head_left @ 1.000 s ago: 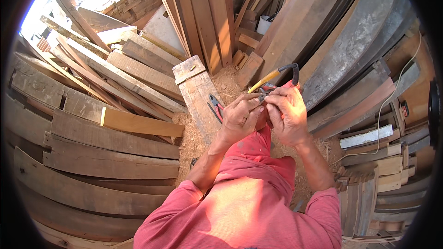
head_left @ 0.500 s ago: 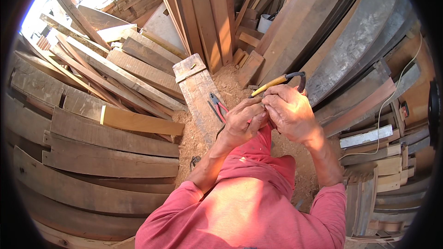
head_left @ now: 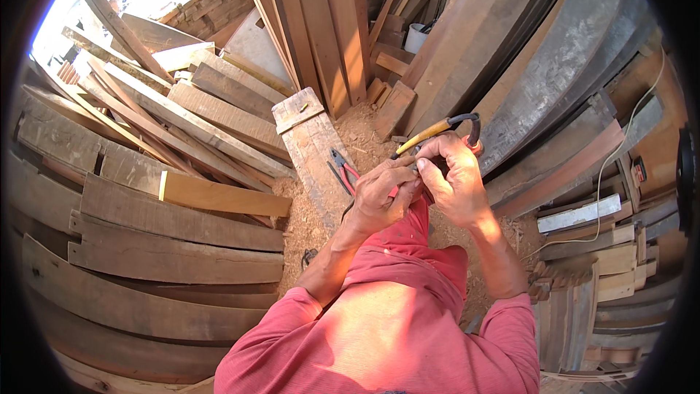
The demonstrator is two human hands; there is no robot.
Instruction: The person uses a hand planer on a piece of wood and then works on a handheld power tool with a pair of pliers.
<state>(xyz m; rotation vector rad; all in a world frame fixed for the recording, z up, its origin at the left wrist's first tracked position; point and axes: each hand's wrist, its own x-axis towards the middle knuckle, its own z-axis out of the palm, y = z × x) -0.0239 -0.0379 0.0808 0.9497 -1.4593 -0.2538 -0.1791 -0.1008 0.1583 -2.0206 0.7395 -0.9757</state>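
A black cable with a yellow wrapped stretch (head_left: 430,131) arches beyond my hands and bends down beside a small red part (head_left: 477,148) at my right hand. My left hand (head_left: 383,191) is closed at the cable's near end, and the cable partly disappears behind its fingers. My right hand (head_left: 456,182) meets it fingertip to fingertip, thumb and forefinger pinched around something small and mostly hidden. Just left of my left hand, pliers with red handles (head_left: 346,168) lie on a worn wooden plank (head_left: 310,142).
Stacked boards (head_left: 182,248) fill the left side. Tall planks (head_left: 321,29) lean at the back, with a white container (head_left: 416,38) among them. Long wide boards (head_left: 503,36) lean at the right, above shorter offcuts (head_left: 612,270). Sawdust (head_left: 357,128) covers the ground around the plank.
My right hand has turned and opened its grip slightly, showing thumb and forefinger in a pinch. Its forearm has shifted a little left. My left hand stays nearly in place.
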